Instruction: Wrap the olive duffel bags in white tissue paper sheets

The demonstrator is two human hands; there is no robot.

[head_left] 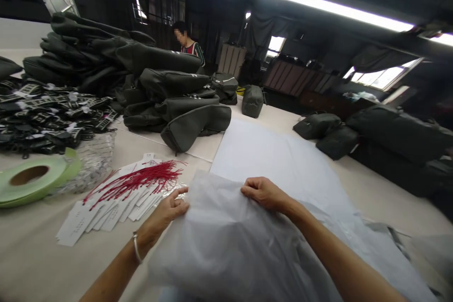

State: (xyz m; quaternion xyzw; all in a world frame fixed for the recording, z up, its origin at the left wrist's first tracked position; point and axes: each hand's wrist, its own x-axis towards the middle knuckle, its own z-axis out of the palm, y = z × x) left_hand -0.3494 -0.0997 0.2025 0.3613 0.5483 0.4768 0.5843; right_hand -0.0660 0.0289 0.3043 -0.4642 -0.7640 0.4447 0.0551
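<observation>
A frosted, translucent plastic bag [226,240] spreads in front of me, its upper edge raised between my two hands. My left hand [164,217], with a bracelet at the wrist, pinches the bag's left edge between thumb and index finger. On the upper right edge, my right hand [264,192] is closed with the film between its fingers. The bag looks darker grey towards its lower right, but what lies in or under it cannot be made out. Beneath and beyond it are flat white plastic sheets [269,151].
White hang tags [102,214] with red strings [141,179] lie left of my left hand, near a green tape roll [31,177] and black-and-white straps [46,108]. Dark bags [194,125] are piled behind; more dark bags [399,132] sit right. A person [191,47] stands beyond.
</observation>
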